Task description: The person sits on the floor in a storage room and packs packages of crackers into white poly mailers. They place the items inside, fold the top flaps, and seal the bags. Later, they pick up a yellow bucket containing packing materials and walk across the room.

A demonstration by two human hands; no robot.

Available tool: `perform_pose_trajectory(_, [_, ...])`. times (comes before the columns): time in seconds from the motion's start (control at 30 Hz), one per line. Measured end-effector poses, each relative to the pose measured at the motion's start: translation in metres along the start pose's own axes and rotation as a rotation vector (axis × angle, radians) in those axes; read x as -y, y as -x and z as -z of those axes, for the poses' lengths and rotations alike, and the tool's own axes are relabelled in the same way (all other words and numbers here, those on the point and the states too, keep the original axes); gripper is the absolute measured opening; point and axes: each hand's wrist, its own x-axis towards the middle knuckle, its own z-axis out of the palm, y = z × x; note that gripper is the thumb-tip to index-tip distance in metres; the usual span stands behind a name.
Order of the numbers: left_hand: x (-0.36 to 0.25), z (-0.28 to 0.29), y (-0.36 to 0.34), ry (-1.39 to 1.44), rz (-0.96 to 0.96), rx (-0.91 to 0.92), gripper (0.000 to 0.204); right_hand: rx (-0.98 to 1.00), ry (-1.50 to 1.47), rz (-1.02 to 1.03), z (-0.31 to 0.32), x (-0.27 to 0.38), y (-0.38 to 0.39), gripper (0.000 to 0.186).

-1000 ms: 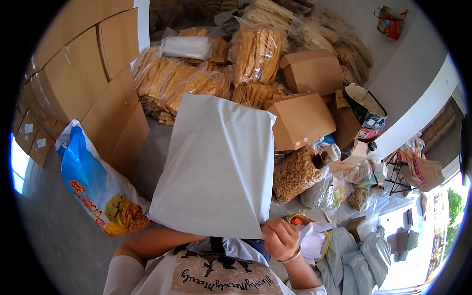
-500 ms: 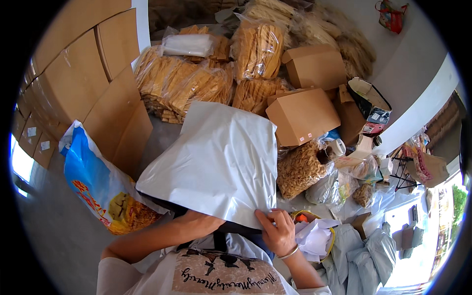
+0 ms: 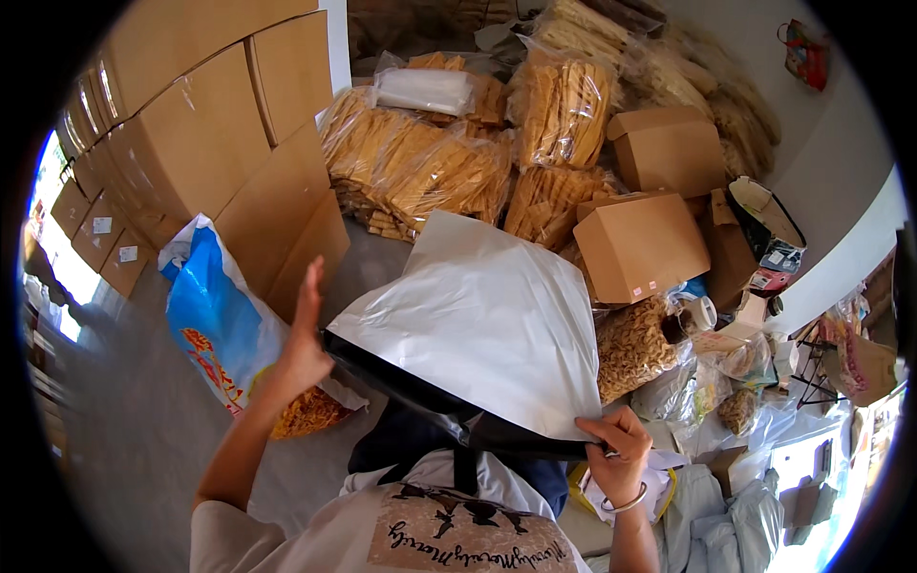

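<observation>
A large white plastic mailing bag (image 3: 487,320) with a black lining spreads out in front of me, its mouth toward my body and parted so the dark inside shows. At the near right corner of that mouth, my right hand (image 3: 619,449) pinches the rim between thumb and fingers. My left hand (image 3: 304,334) is raised beside the bag's left corner, fingers stretched and holding nothing. Just left of this hand leans a blue and white printed sack (image 3: 224,320), with an orange-brown picture of food near its lower end. What the bag contains, if anything, cannot be seen.
Cardboard boxes (image 3: 196,124) are stacked at left. Clear-wrapped bundles of yellow-brown sticks (image 3: 411,172) lie beyond the bag. Open cartons (image 3: 640,248) and a clear bag of brown pieces (image 3: 635,349) stand at right. Grey plastic bags (image 3: 726,525) lie at the lower right.
My left hand has come out from the bag's mouth and swung up to the left, fingers spread. The mouth gapes wider, showing more black lining. The whole view has shifted left.
</observation>
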Motion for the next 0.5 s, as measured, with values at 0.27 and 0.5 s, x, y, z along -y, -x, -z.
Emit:
perform_pose_trajectory(0.27, [-0.024,-0.024,-0.014,0.167,-0.334,0.045,0.056,0.127,0.040,0.063,0.011,-0.012,-0.005,0.038])
perform_pose_trajectory(0.5, [-0.058,-0.006,-0.023,-0.364,-0.560,0.053,0.024,0.131,0.029,-0.068,0.022,-0.003,-0.008,0.036])
